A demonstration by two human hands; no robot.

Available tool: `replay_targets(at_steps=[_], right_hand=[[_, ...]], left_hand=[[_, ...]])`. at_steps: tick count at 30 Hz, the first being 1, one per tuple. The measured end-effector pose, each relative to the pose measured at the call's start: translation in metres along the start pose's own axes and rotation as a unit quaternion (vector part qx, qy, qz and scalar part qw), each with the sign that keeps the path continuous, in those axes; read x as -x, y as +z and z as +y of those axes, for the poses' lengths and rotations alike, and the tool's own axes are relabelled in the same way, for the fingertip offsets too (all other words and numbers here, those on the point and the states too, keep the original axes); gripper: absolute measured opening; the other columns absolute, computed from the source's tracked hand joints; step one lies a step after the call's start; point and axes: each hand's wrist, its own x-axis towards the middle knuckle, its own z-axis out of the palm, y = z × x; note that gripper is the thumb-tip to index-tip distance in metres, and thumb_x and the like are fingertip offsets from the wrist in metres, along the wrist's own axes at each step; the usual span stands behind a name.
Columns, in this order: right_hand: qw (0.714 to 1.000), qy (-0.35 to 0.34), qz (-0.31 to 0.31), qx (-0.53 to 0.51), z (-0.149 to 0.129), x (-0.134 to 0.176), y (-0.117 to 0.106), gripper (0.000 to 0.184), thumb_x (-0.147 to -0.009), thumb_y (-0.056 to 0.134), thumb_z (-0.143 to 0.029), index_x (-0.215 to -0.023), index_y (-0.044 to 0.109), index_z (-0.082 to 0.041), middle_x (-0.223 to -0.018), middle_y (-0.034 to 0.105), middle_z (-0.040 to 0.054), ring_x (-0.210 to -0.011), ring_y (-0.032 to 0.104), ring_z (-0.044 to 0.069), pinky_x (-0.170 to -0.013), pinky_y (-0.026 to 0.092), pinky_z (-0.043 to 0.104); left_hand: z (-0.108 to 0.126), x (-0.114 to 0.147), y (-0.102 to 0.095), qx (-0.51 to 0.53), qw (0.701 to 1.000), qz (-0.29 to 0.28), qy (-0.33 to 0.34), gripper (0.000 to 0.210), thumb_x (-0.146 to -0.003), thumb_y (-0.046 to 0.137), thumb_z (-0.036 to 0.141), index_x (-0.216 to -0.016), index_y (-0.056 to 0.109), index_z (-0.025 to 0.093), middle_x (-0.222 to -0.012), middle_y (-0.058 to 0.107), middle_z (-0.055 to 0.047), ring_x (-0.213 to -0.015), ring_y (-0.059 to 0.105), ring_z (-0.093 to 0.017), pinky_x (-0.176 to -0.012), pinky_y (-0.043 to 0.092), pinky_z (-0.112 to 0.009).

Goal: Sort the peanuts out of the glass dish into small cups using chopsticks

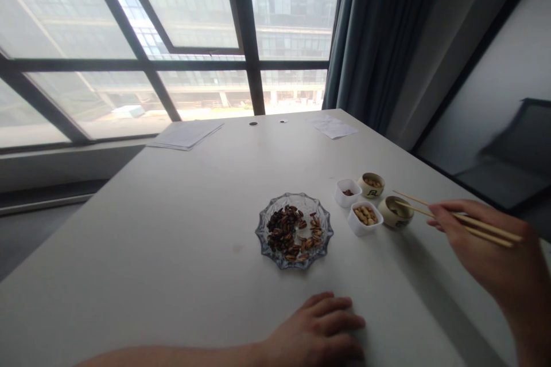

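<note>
Right hand (pixel 495 261) is closed on chopsticks (pixel 486 226), their tips parted at the near round cup (pixel 392 219); left hand (pixel 321 327) rests loosely spread on the desk (pixel 193 252), apparently holding nothing. A careless sweep of the sticks could tip that cup. Glass bowl (pixel 263 235): dark and brown pieces (pixel 282 229). Near white tub (pixel 365 230): pale nuts (pixel 365 215). Far white tub (pixel 343 200): dark bits (pixel 348 192). Far round cup (pixel 369 192): brown contents.
</note>
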Motion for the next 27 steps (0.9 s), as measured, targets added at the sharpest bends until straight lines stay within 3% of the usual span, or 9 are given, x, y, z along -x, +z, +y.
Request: replay_targets(at_steps=[3, 6, 10, 13, 19, 23, 27], right_hand=[[1.000, 0.019, 0.001, 0.006, -0.005, -0.001, -0.002, 0.017, -0.090, 0.073, -0.043, -0.090, 0.077, -0.026, -0.081, 0.079, 0.0038, -0.080, 0.080, 0.033, -0.072, 0.059, 0.042], [0.998, 0.058, 0.035, 0.005, -0.017, 0.000, -0.005, 0.026, -0.097, 0.064, -0.049, -0.090, 0.076, -0.027, -0.078, 0.078, 0.0050, -0.077, 0.079, 0.032, -0.076, 0.061, 0.045], [0.989, 0.073, 0.081, -0.098, -0.034, 0.007, -0.002, 0.032, -0.098, 0.067, -0.049, -0.094, 0.080, -0.020, -0.082, 0.081, 0.0082, -0.065, 0.079, 0.027, -0.067, 0.065, 0.040], [0.982, 0.023, 0.015, -0.188, -0.040, 0.017, 0.008, 0.028, -0.099, 0.069, -0.044, -0.096, 0.082, -0.020, -0.082, 0.082, 0.0068, -0.064, 0.079, 0.024, -0.063, 0.066, 0.035], [0.933, -0.197, -0.184, -0.239, -0.046, 0.035, 0.044, 0.022, -0.104, 0.062, -0.023, -0.092, 0.080, -0.024, -0.086, 0.080, 0.0024, -0.075, 0.077, 0.018, -0.068, 0.063, 0.028], [0.912, -0.264, -0.214, -0.228, -0.046, 0.040, 0.062, 0.013, -0.102, 0.065, -0.017, -0.095, 0.075, -0.023, -0.091, 0.078, 0.0032, -0.082, 0.075, 0.018, -0.075, 0.061, 0.028], [0.907, -0.281, -0.217, -0.226, -0.045, 0.045, 0.067, 0.011, -0.101, 0.067, -0.013, -0.099, 0.072, -0.022, -0.095, 0.077, 0.0035, -0.087, 0.076, 0.017, -0.081, 0.060, 0.027]], left_hand=[[0.001, 0.000, -0.001, -0.003, 1.000, -0.004, -0.005, 0.024, -0.111, 0.056, 0.042, -0.127, 0.065, 0.027, -0.155, 0.061, 0.002, -0.152, 0.047, -0.022, -0.130, 0.030, -0.039], [0.002, 0.000, -0.002, -0.006, 1.000, 0.006, -0.004, 0.024, -0.113, 0.052, 0.042, -0.126, 0.066, 0.027, -0.154, 0.061, 0.002, -0.152, 0.047, -0.021, -0.131, 0.029, -0.037], [0.002, -0.001, -0.003, -0.006, 1.000, 0.001, -0.003, 0.022, -0.111, 0.057, 0.040, -0.126, 0.066, 0.026, -0.154, 0.062, 0.001, -0.151, 0.047, -0.022, -0.131, 0.029, -0.037], [0.001, 0.000, -0.001, -0.004, 1.000, -0.006, -0.002, 0.022, -0.111, 0.058, 0.039, -0.127, 0.066, 0.026, -0.155, 0.060, 0.000, -0.152, 0.046, -0.023, -0.131, 0.029, -0.038], [0.000, 0.000, 0.002, -0.011, 1.000, 0.011, 0.004, 0.025, -0.113, 0.053, 0.041, -0.127, 0.066, 0.026, -0.155, 0.060, 0.002, -0.152, 0.046, -0.022, -0.131, 0.027, -0.038], [0.001, -0.001, 0.000, -0.023, 1.000, 0.002, 0.001, 0.023, -0.111, 0.057, 0.041, -0.126, 0.067, 0.026, -0.153, 0.062, 0.002, -0.151, 0.048, -0.022, -0.130, 0.030, -0.037], [0.002, -0.003, -0.001, -0.028, 1.000, 0.014, 0.003, 0.023, -0.112, 0.056, 0.041, -0.126, 0.067, 0.026, -0.153, 0.063, 0.003, -0.150, 0.049, -0.022, -0.129, 0.031, -0.037]])
